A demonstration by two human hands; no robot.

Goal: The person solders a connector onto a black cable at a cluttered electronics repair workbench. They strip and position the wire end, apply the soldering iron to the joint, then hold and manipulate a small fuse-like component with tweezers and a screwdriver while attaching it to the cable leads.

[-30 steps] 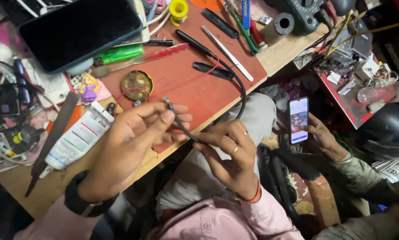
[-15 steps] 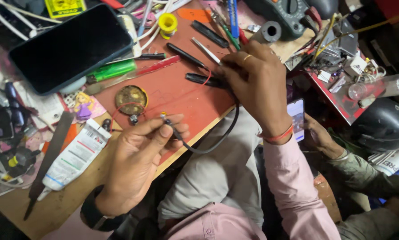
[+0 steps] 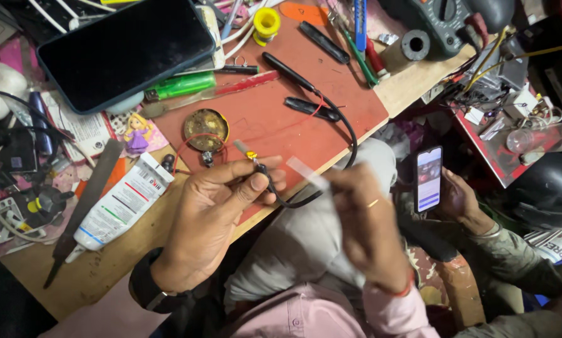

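Wire (image 3: 274, 191), black and thin, sits pinched between the thumb and forefinger of the left hand (image 3: 215, 216) just past the bench (image 3: 412, 84) edge, its bared tip and a small yellow bit pointing toward 11 o'clock. From the pinch it loops toward 3 o'clock, to the right hand (image 3: 362, 228). That hand is blurred; it seems closed on a pale strip (image 3: 306, 172), perhaps tape or sleeving, that sticks out toward 10 o'clock, though the grip itself cannot be made out.

Judged from this, the strip work goes best with the left pinch kept close behind the bare tip so it does not wander, the wrist braced on the bench edge, and the strip brought square to the wire rather than at a slant. The slack loop should hang free, clear of the probes.

Counted: two hands at work, plus one other person's hand (image 3: 459, 200) at 3 o'clock holding a lit phone (image 3: 428, 178). One dark phone (image 3: 121, 50) lies face up at 11 o'clock. Two black probes (image 3: 293, 75) rest on the red mat (image 3: 356, 109). One round brass disc (image 3: 206, 128) with a red lead sits at 12 o'clock from the left hand, one white tube (image 3: 121, 206) at 9 o'clock, one green lighter (image 3: 181, 84), one yellow reel (image 3: 267, 22), one meter (image 3: 440, 22), one flat file (image 3: 84, 206).
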